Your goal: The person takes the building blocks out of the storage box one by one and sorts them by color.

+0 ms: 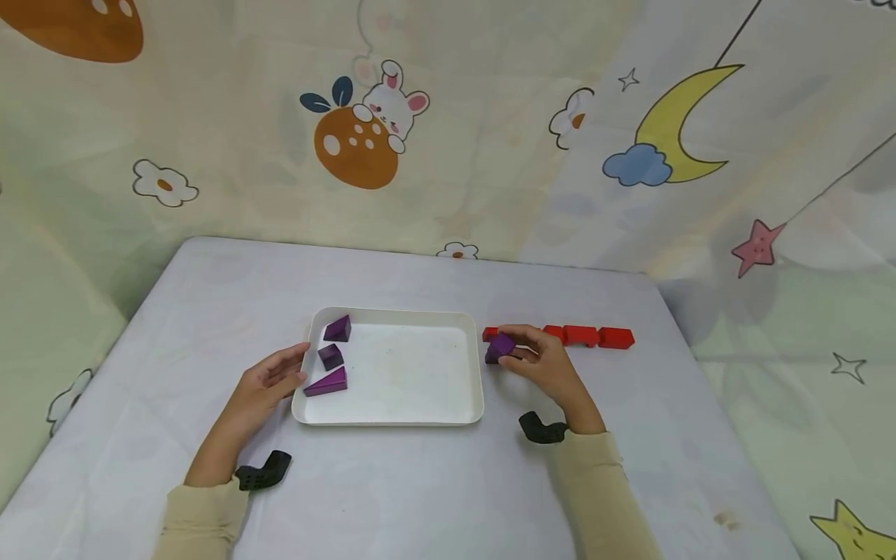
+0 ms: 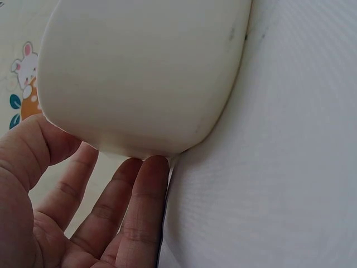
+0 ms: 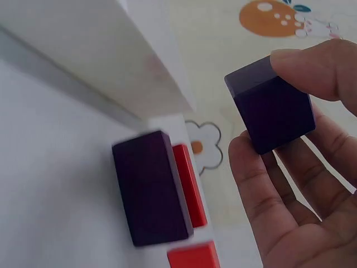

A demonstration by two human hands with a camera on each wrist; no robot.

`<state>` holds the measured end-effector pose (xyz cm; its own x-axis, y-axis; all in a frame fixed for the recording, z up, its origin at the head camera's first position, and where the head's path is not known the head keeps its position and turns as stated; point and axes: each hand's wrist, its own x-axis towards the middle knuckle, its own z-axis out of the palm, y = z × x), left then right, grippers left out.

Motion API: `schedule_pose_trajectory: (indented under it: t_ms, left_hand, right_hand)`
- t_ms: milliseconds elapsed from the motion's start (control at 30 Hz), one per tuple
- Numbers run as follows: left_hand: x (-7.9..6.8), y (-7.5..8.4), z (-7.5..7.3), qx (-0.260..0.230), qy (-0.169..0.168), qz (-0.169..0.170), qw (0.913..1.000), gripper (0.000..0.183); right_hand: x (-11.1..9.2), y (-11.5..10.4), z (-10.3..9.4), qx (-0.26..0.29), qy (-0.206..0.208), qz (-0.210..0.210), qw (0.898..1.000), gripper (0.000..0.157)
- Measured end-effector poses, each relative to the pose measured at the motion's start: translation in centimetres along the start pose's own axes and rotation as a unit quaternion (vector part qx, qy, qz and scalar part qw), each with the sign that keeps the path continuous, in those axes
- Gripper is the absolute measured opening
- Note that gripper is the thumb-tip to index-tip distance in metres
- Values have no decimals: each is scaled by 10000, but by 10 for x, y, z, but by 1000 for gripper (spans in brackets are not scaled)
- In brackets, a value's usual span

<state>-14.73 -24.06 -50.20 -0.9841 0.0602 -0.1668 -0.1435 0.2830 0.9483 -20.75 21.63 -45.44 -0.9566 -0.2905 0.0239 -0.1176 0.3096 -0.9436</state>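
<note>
My right hand (image 1: 549, 369) pinches a small purple block (image 3: 273, 109) between thumb and fingers, just off the right end of the white tray (image 1: 392, 420). Below the held piece, a second, dark purple rectangular block (image 3: 153, 190) lies on the table beside the tray wall. My left hand (image 1: 262, 393) rests at the tray's left end, with its fingertips (image 2: 150, 167) against the outer wall and the thumb by the rim. Inside the tray, along its left side, lie a purple wedge block (image 1: 338, 329), a smaller purple block (image 1: 331, 357) and a long purple triangular block (image 1: 327, 382).
Several red blocks (image 1: 616, 338) form a row to the right of the tray, partly behind my right hand. The white-covered table (image 1: 420, 498) ends at a patterned cloth backdrop (image 1: 490, 155). Each wrist wears a black band piece (image 1: 264, 470).
</note>
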Motion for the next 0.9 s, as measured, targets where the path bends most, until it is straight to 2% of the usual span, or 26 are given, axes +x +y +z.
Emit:
schedule_pose_trajectory:
  t_ms: [167,433,900]
  left_hand:
    - [0,-1,-1,2,0,-16,10000,58]
    - [0,-2,-1,11,-52,-58,10000,59]
    - [1,-4,-2,-17,-56,2,10000,59]
  right_hand:
    - [-10,6,-17,-164,268,243,9992,49]
    - [-22,20,-36,-316,524,338,9976,49]
    - [-26,46,-38,-409,599,899,9933,50]
